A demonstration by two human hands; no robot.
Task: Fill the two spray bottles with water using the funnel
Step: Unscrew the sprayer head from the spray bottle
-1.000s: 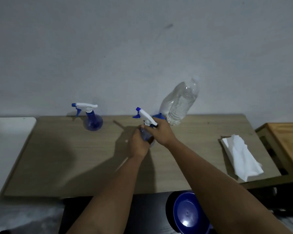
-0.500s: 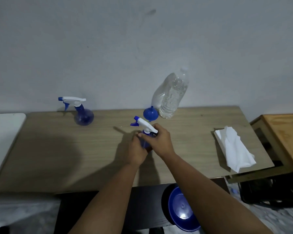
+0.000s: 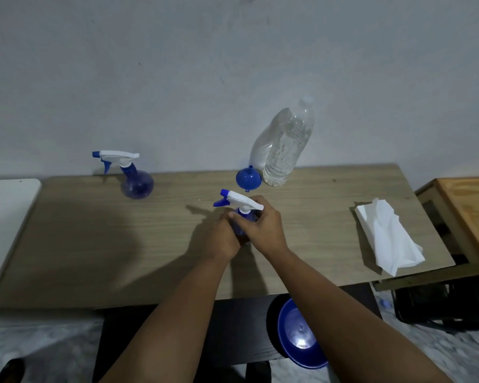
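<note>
At the middle of the tabletop (image 3: 94, 244): both hands meet around one spray bottle (image 3: 242, 217), standing nearer the person than a second ago.
Left hand (image 3: 223, 239): fingers wrapped round the blue body, holding it steady, as before.
Right hand (image 3: 263, 228): fingers curled about the neck just under the white trigger head, the same hold as a second ago.
Change: the nozzle has swung little; the head sits on the bottle, so the cap looks not yet off. Judged step: unscrewing the top.
Second spray bottle (image 3: 134, 178): upright at the back left, capped, untouched.
Funnel (image 3: 248, 179): blue, mouth down at the back, now in full view, just beside the water bottle (image 3: 285, 150).
Water bottle: clear, capped, water inside.
Tissues (image 3: 387, 236): white heap at the right edge.
Meaning: no filling has begun; both bottles await opening.
</note>
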